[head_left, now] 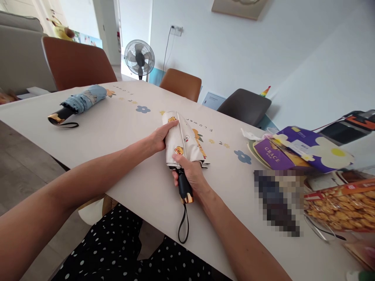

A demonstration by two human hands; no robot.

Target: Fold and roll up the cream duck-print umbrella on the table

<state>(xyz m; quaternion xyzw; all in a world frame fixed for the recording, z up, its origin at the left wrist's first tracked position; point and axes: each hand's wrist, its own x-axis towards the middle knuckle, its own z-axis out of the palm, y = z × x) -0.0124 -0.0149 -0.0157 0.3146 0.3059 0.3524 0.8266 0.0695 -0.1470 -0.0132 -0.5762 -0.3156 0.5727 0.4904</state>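
Note:
A folded cream umbrella (pixel 182 137) with small cartoon prints lies on the table (pixel 123 128) right in front of me. My left hand (pixel 160 137) is wrapped round its canopy from the left side. My right hand (pixel 191 175) is closed on the black handle, whose gold cap and black wrist strap (pixel 183 224) hang over the table's near edge. A second folded umbrella (pixel 78 102), pale blue with a black handle, lies at the far left, out of reach of both hands.
A purple box (pixel 304 150) on a plate, a snack packet (pixel 340 203) and other clutter sit at the right. Brown chairs (pixel 74 62) and a dark chair (pixel 244 105) stand on the far side. A fan (pixel 139 58) stands by the wall.

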